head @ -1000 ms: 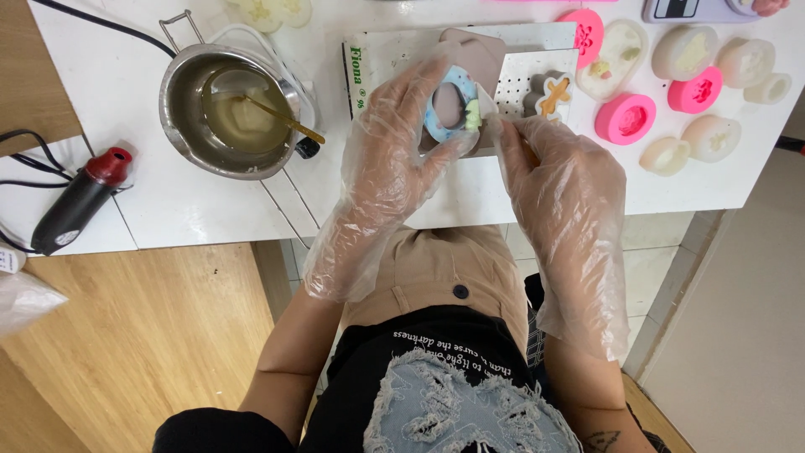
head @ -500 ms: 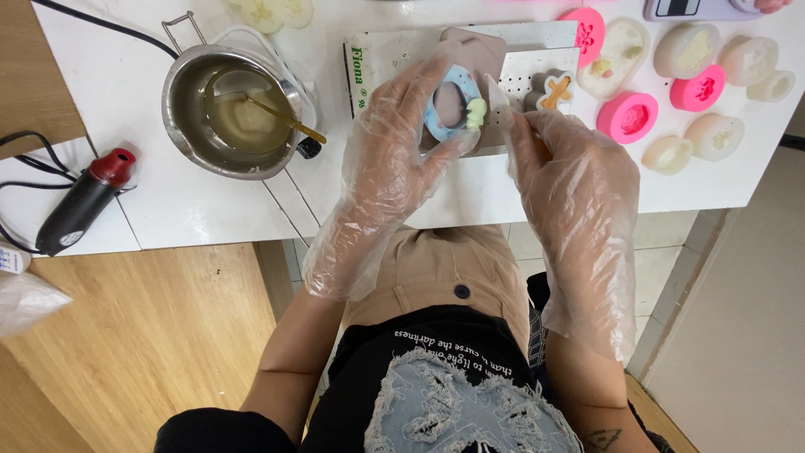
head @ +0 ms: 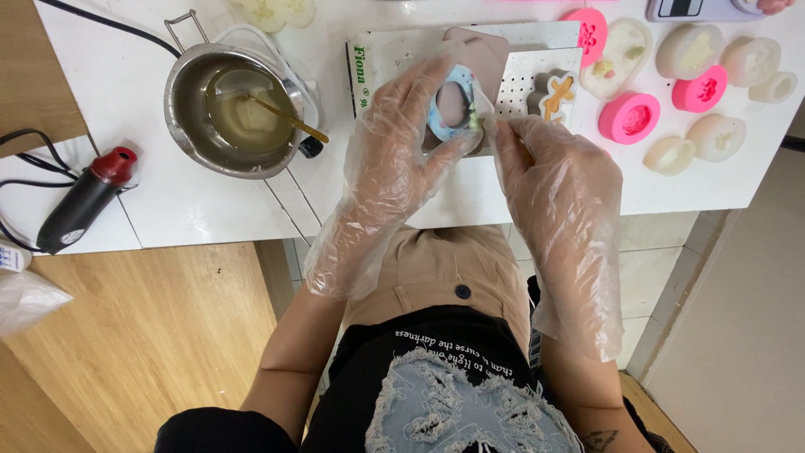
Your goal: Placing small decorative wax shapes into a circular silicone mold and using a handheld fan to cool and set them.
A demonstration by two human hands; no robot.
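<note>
Left hand (head: 394,143) in clear glove grips blue ring-shaped piece (head: 453,105) above white bench (head: 210,210). Right hand (head: 545,168) pinches ring's 3 o'clock edge, seemingly picking at trim. Next move calls for steady grip. Steel pot (head: 235,109) at 9 o'clock.

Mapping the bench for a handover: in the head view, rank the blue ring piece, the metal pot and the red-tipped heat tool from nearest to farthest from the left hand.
1. Blue ring piece: held in the left hand.
2. Metal pot: on the white table, to the picture's left.
3. Red-tipped heat tool: farthest left, near the table edge.
</note>
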